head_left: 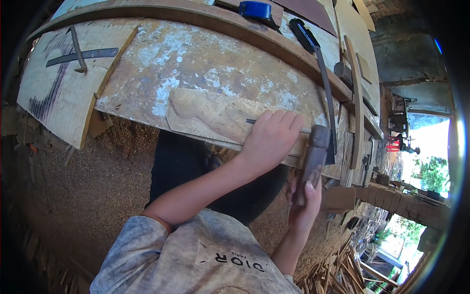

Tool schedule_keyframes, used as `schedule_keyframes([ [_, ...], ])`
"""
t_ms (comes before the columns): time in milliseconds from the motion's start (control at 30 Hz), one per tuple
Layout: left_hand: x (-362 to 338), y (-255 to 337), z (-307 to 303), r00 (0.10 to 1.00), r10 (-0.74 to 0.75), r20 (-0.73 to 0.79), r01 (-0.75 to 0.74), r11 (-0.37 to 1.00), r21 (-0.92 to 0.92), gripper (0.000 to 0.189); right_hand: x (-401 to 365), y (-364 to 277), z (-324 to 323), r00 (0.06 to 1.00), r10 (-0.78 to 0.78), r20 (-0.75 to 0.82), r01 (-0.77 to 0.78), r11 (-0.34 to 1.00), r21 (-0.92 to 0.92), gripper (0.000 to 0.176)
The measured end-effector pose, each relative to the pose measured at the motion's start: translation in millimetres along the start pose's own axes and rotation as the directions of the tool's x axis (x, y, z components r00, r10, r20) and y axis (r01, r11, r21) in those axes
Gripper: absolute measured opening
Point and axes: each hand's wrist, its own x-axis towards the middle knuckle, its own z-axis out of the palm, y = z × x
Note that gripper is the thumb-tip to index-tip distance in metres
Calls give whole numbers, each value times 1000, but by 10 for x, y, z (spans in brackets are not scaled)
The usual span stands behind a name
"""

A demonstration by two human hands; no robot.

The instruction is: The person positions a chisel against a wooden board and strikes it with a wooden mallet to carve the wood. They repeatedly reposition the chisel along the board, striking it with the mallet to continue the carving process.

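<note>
My left hand (275, 133) is wrapped round a chisel (250, 121), whose dark tip points left over a flat wooden board (205, 113) with a curved, carved-looking pattern. The chisel's butt end shows to the right of my fist. My right hand (307, 198) grips a dark wooden mallet (314, 157) low on its handle. The mallet's head overlaps the chisel's end in this view. Beneath the board is the paint-spotted workbench (156, 63), with the board lying along its near edge.
A saw with a black handle (303, 35) lies beyond the mallet. A long wooden strip (215, 24) crosses the bench behind the board, with a blue tool (255, 9) past it. On the left, a metal bevel square (82, 56) rests on a pale plank (63, 93). Shavings cover the floor.
</note>
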Motion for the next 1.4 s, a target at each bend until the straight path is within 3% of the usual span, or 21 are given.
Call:
schedule_keyframes([
  [100,-17,0,14,1000,-15,-11,15,1000,19,24,64,49,-53,970,-177,-164,190,979,71,61],
  [200,-11,0,27,1000,-12,-20,13,1000,28,24,120,-66,95,905,-254,-340,349,902,255,56],
  [233,-10,3,25,1000,-11,-20,11,1000,26,24,126,-35,129,880,-243,-408,355,908,224,60],
  [300,-11,5,5,1000,3,-4,-3,999,32,24,18,40,111,970,-128,-207,149,985,88,62],
  [367,-5,-18,-16,1000,7,-3,-7,999,35,23,-92,-47,83,995,78,63,-73,994,-81,64],
  [500,-37,-21,-5,1000,-9,-17,9,999,36,22,-8,-42,-134,989,-132,-70,142,976,165,53],
  [600,-32,-17,-6,1000,-9,-12,10,998,55,23,79,-135,42,929,-226,-294,319,893,319,52],
  [633,-28,-16,-8,1000,-7,-7,7,998,60,23,86,-45,51,910,-265,-320,360,887,289,52],
  [700,-27,-21,-13,1000,5,-2,-5,999,53,24,-36,36,136,988,-104,-118,122,978,167,53],
  [767,-25,-32,-28,1000,1,-4,-1,999,45,25,-111,-51,233,994,81,79,-85,995,46,49],
  [900,-54,-39,-40,1000,-24,2,24,998,53,27,40,-71,-124,987,-156,-40,160,978,132,59],
  [1000,-40,-37,-14,1000,-19,-11,19,999,44,28,134,-294,-51,882,-352,-314,428,876,222,60],
  [1133,-44,-33,-22,1000,-23,-15,23,998,50,24,95,-126,23,918,-293,-267,344,923,172,53],
  [1167,-54,-32,-32,999,-22,-26,23,998,50,23,49,-78,172,951,-208,-228,248,955,165,53],
  [1200,-51,-33,-43,999,-19,-42,21,998,52,22,-8,-26,145,997,-74,-17,75,997,13,56],
  [1267,-39,-55,-61,998,-15,-53,18,998,52,20,-115,-17,248,994,45,98,-38,996,-76,57],
  [1333,-43,-69,-70,999,-14,-40,16,999,45,19,-39,-42,42,997,-16,69,15,1000,4,60],
  [1400,-61,-52,-63,999,-23,-30,25,998,63,20,17,-99,-34,989,-134,-66,141,983,118,57],
])
